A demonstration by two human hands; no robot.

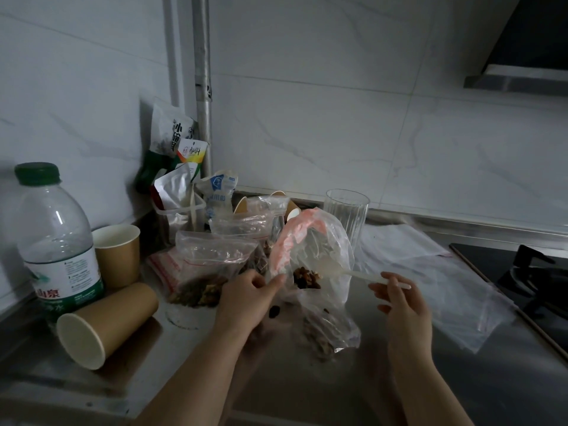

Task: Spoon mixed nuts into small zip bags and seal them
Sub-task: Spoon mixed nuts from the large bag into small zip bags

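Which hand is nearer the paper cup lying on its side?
The left hand. It sits just right of the tipped cup, holding the bag; the right hand is farther right, holding the spoon.

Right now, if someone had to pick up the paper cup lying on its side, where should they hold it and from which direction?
Take the tipped paper cup around its mid-wall, coming down from above. It lies on the counter with its open mouth toward the camera and its base pointing at the water bottle, so the curved side faces up. A grip across the wall, away from the soft rim, probably crushes least.

Bottle (58, 241) far left, tipped cup (106, 324) before it, glass (347, 215) behind the bag (319, 256)
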